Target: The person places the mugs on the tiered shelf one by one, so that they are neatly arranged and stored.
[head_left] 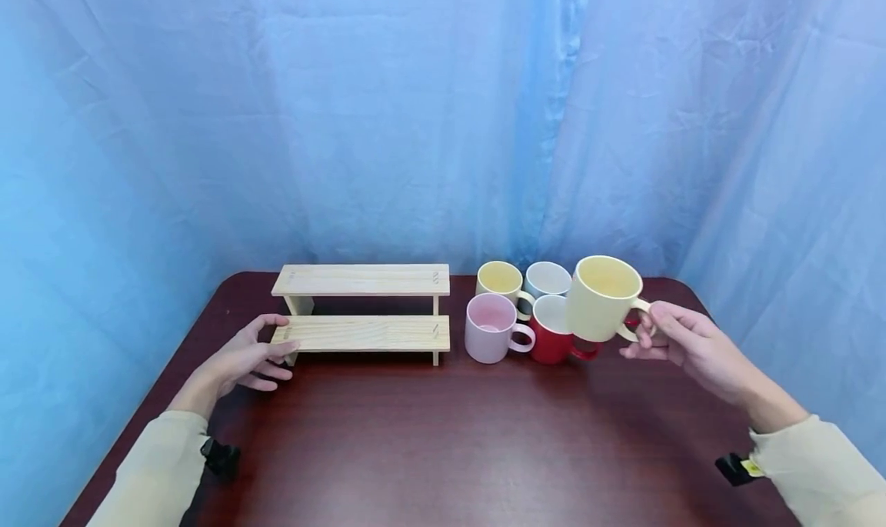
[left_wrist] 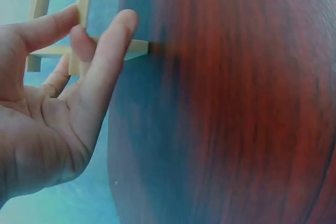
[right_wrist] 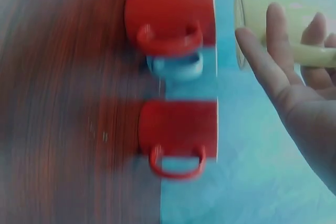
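My right hand (head_left: 692, 350) grips a pale yellow mug (head_left: 601, 300) by its handle. In the right wrist view this mug (right_wrist: 262, 14) hangs level with the red mugs' rims or higher, clear of the tabletop. At the left, my left hand (head_left: 242, 358) pinches the end of the lower board of a two-step wooden rack (head_left: 367, 335), thumb on the near-left top corner. The left wrist view shows thumb and fingers about the board's end (left_wrist: 74, 61).
Right of the rack stand a pink mug (head_left: 487, 342), a red mug (head_left: 547, 346), another yellow mug (head_left: 500, 278) and a light blue mug (head_left: 548, 278). A second red mug (right_wrist: 178, 127) is mostly hidden in the head view. Blue curtains (head_left: 415, 127) surround the dark wooden table (head_left: 443, 435).
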Tool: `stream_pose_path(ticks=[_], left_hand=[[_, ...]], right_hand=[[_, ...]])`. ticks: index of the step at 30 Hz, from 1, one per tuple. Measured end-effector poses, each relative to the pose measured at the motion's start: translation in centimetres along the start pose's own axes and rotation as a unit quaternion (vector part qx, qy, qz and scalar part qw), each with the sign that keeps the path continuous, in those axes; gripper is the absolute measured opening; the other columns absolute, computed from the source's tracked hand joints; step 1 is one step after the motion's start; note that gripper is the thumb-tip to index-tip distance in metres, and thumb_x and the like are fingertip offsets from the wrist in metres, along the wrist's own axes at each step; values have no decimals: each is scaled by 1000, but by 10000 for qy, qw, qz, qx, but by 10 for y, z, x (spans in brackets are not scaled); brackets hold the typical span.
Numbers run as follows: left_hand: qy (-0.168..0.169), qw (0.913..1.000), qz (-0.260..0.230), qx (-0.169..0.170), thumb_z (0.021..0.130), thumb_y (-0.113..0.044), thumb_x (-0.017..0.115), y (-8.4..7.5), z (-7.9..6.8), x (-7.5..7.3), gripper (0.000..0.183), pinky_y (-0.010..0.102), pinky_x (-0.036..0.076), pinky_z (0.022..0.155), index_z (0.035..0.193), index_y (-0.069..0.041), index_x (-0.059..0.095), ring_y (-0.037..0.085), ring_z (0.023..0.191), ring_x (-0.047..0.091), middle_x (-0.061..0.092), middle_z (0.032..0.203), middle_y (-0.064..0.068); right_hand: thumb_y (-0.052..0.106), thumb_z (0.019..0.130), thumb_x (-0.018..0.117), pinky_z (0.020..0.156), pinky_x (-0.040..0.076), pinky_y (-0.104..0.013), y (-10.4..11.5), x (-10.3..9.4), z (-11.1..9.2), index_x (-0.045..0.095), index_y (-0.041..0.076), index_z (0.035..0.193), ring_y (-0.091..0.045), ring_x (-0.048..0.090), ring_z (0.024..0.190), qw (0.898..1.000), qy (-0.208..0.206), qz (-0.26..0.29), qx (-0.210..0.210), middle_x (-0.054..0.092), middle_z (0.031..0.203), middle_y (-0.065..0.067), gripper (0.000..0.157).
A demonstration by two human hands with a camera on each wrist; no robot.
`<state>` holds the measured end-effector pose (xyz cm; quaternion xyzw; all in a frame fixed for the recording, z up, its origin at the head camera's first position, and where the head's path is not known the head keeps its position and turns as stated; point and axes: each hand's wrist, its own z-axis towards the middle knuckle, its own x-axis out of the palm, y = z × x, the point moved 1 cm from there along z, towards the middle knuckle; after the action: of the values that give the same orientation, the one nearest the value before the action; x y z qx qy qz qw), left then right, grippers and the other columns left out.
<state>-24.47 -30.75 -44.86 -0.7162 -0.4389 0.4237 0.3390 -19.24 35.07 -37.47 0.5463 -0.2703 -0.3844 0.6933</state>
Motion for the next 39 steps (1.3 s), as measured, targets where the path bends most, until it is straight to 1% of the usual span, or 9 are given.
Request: stream_pose_path(ticks=[2, 7, 11, 16, 20, 24, 31, 34, 39], left_hand=[[233, 9997, -10, 100, 97, -35, 69, 0, 0, -4, 77, 47, 60, 71, 153, -14, 21, 34, 90, 74, 59, 114, 25], [527, 9985, -37, 157, 103, -30, 60, 0, -1, -11, 62, 47, 60, 69, 152, -17, 25, 31, 85, 72, 64, 108, 20], [453, 9988, -164, 87, 104, -28, 59, 1, -2, -11, 59, 46, 60, 69, 151, -19, 26, 30, 81, 72, 67, 106, 18], [312, 9991, -284, 84, 104, -27, 59, 3, -2, -6, 60, 47, 60, 72, 153, -15, 26, 33, 86, 74, 70, 107, 19], [283, 9993, -245, 64, 104, -27, 59, 1, -4, -3, 59, 47, 60, 72, 152, -16, 27, 34, 87, 74, 70, 107, 19], [243, 9995, -191, 25, 104, -25, 57, 0, -5, -2, 57, 47, 60, 70, 152, -17, 27, 34, 87, 74, 70, 105, 18], [240, 9995, -184, 47, 106, -24, 54, 1, -5, 1, 58, 47, 60, 68, 154, -16, 23, 35, 87, 74, 67, 105, 18], [225, 9995, -215, 41, 106, -25, 53, 2, -7, 4, 58, 47, 60, 68, 155, -17, 23, 34, 86, 74, 65, 105, 18], [200, 9996, -185, 18, 106, -24, 52, 3, -9, 3, 56, 46, 60, 66, 155, -18, 24, 29, 72, 71, 62, 102, 16]], right_hand=[[1, 111, 23, 90, 55, -46, -1, 10, 8, 50, -7, 101, -35, 70, 93, 9996, -177, -183, 127, 50, 89, -16, 30], [4, 111, 28, 88, 57, -42, -4, 33, 33, 48, -6, 103, -31, 72, 90, 9992, -182, -336, 72, 51, 87, -17, 23], [7, 111, 33, 87, 57, -41, -4, 54, 57, 49, -3, 102, -33, 72, 91, 9993, -53, -343, 138, 52, 90, -15, 21], [8, 111, 36, 87, 57, -45, -7, 80, 81, 52, -2, 99, -38, 71, 89, 9997, 147, -129, 158, 55, 91, -14, 22], [14, 111, 41, 86, 57, -46, -11, 106, 104, 52, -3, 98, -34, 72, 87, 9993, 97, -135, 333, 57, 90, -14, 24], [20, 110, 45, 87, 56, -50, -14, 135, 134, 52, -6, 100, -28, 71, 86, 9984, -19, -120, 552, 59, 89, -14, 28], [21, 111, 41, 92, 50, -60, -29, 180, 192, 51, -9, 104, -26, 69, 87, 9979, -55, 363, 537, 58, 93, -15, 33], [23, 111, 41, 91, 53, -56, -35, 198, 215, 53, -4, 103, -23, 71, 85, 9969, -152, 537, 545, 59, 92, -13, 31], [25, 111, 41, 87, 57, -47, -43, 230, 250, 53, 1, 100, -23, 70, 83, 9965, -301, 518, 587, 58, 88, -9, 29]])
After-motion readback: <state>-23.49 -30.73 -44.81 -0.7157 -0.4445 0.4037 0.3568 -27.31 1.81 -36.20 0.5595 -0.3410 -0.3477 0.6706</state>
